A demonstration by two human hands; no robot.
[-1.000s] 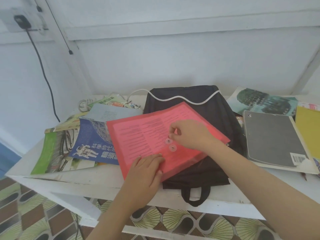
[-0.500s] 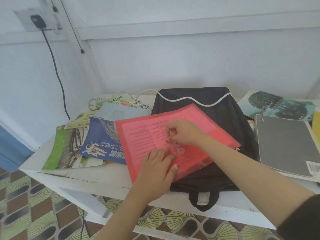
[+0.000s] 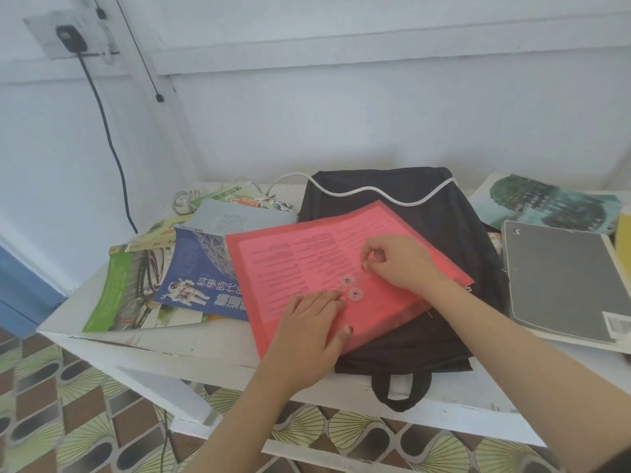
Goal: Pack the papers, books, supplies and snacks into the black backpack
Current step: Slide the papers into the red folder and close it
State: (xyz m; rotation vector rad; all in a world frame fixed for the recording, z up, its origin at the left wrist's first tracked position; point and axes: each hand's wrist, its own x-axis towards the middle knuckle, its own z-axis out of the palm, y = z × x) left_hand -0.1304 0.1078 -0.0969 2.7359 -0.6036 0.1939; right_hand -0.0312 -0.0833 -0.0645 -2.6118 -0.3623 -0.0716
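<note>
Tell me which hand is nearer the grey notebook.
Right. The right hand pinches at the red folder, left of the grey notebook; the left hand presses the folder farther left.

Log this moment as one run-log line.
left hand: pressed flat on red folder | right hand: pinching red folder by its clasp discs | red folder: lying on black backpack, not yet inside

The blue book (image 3: pixel 201 268) reads "科學時代" on its cover; the larger characters below are partly covered. Print on the red folder (image 3: pixel 290 261) is too small to read. The grey notebook (image 3: pixel 560 281) bears a barcode (image 3: pixel 616 327).
</note>
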